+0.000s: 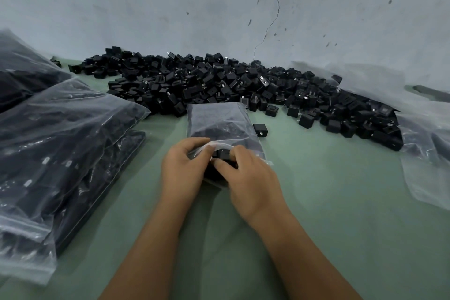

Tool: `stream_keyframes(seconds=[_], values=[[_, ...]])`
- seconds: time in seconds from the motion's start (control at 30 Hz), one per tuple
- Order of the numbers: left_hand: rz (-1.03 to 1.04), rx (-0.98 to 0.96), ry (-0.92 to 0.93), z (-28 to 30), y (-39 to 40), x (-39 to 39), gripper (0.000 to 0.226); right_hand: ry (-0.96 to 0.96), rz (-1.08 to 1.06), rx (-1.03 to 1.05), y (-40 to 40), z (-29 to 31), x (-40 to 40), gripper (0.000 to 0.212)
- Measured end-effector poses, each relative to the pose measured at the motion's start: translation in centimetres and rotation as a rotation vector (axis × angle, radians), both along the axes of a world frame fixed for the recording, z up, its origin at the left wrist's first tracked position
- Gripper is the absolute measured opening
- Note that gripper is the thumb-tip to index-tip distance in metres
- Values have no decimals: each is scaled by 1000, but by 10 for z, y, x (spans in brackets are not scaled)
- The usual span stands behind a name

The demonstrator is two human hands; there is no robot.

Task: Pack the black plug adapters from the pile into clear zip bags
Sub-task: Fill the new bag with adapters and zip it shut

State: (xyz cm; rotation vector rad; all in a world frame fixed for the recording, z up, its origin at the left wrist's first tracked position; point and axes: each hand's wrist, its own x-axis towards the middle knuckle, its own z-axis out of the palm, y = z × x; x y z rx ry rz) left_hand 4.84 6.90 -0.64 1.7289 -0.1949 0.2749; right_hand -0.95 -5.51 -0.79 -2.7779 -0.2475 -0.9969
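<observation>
Currently I see both hands, left hand (182, 168) and right hand (248, 178), pinching one zip bag (214, 119) mouth; one loose adapter (260, 130) beside it, pile (219, 83) uncountable.

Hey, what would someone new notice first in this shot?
Probably the big pile of black adapters heaped along the cracked wall at the back. In front of it, both hands, left hand and right hand, grip the mouth of a bag with adapters inside. Filled bags are stacked at the left.
</observation>
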Motion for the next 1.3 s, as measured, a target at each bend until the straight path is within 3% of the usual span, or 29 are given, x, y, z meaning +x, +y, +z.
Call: stream_keyframes(seconds=[0.1,0.23,0.37,0.63,1.1,1.3], values=[[-27,14,-6,-1,0,0,14,76,-1,-33,0,-1,-2,45],[-29,74,-42,-4,1,0,14,147,-31,49,6,3,-9,39],[-17,124,-100,-4,-1,-1,18,177,-182,-3,12,4,-8,29],[87,398,-367,-1,1,-4,27,207,-213,10,20,4,-4,37],[168,449,-440,-4,-1,-5,33,297,-207,64,16,-1,-1,42],[183,474,-448,-2,-2,-6,34,356,-203,134,25,-2,20,33]])
